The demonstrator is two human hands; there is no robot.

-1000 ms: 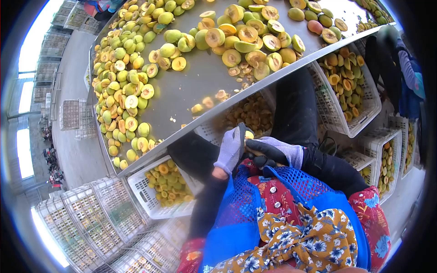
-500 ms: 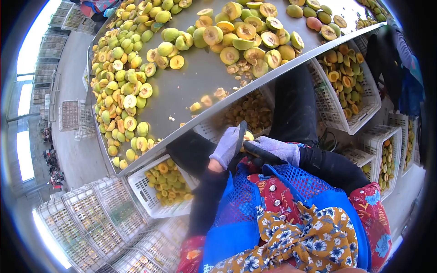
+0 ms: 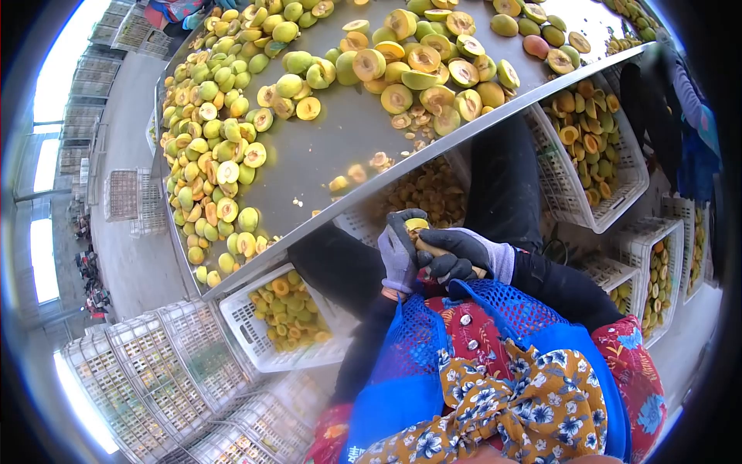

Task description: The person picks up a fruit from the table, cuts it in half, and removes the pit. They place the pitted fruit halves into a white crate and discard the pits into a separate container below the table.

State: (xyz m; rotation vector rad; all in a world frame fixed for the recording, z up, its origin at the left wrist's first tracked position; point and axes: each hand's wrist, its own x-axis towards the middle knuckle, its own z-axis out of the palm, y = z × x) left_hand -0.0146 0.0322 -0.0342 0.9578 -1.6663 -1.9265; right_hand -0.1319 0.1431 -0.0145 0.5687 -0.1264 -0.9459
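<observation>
My left hand (image 3: 399, 249), in a grey and lilac glove, is closed around a cut half of yellow-green stone fruit (image 3: 416, 224) above my lap. Right against it, my right hand (image 3: 464, 249) in a similar glove grips a tool with a pale wooden handle (image 3: 478, 272). The tool's working end is hidden at the fruit. Beyond my hands, under the table edge, a crate (image 3: 357, 224) holds brownish fruit pieces or pits. On the metal table (image 3: 309, 166) lie many halved fruits (image 3: 421, 58) with orange flesh, some with pits showing.
The table's raised metal edge (image 3: 402, 166) runs diagonally in front of me. A white crate of fruit halves (image 3: 255, 340) stands at my left, another crate (image 3: 560, 182) at my right. Stacked crates (image 3: 166, 371) are at lower left. Other people's sleeves (image 3: 699, 116) show at the upper corners.
My left hand's fingers have curled over the fruit half, and my right hand has turned, so the wooden handle now shows. The camera view has shifted slightly.
</observation>
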